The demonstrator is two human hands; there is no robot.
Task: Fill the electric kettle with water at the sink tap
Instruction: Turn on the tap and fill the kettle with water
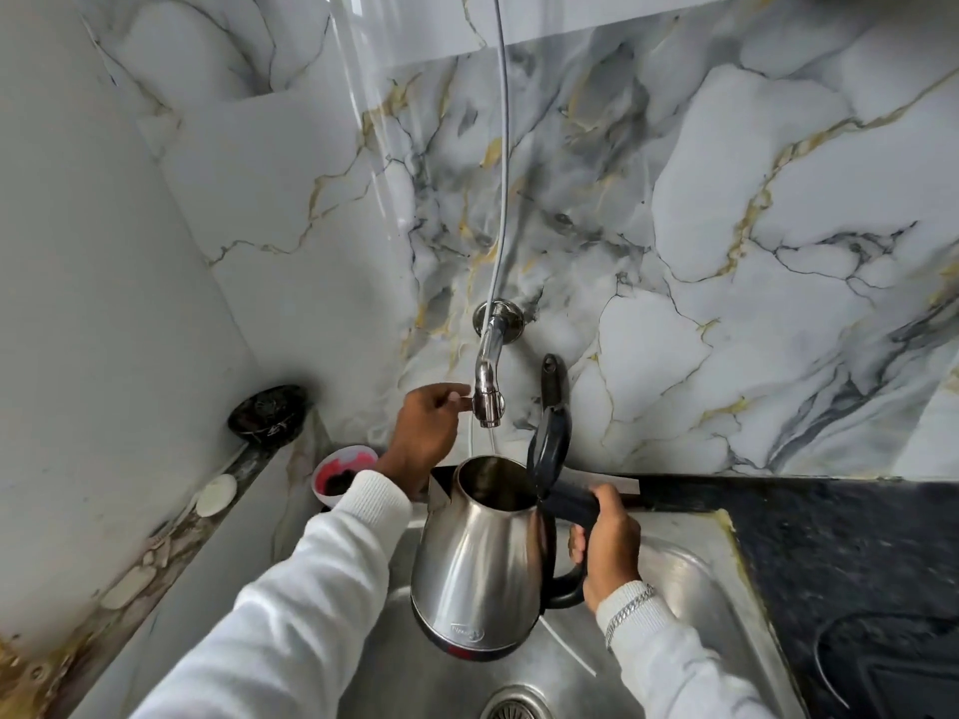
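Observation:
A stainless steel electric kettle (477, 557) hangs over the steel sink (685, 573), its black lid (549, 443) flipped up. My right hand (607, 547) is closed around the kettle's black handle. The chrome tap (489, 386) juts out from the marble wall, right above the kettle's open mouth. My left hand (428, 433) reaches up to the tap, and its fingers pinch the small lever on the tap's left side. A thin stream of water seems to fall from the spout toward the kettle's mouth.
The sink drain (516, 705) lies at the bottom centre. A black countertop (851, 563) runs along the right. A pink-and-white bowl (345, 469) stands behind my left arm, and a round black object (267, 409) sits on the left ledge. A thin hose (502, 147) hangs down the wall.

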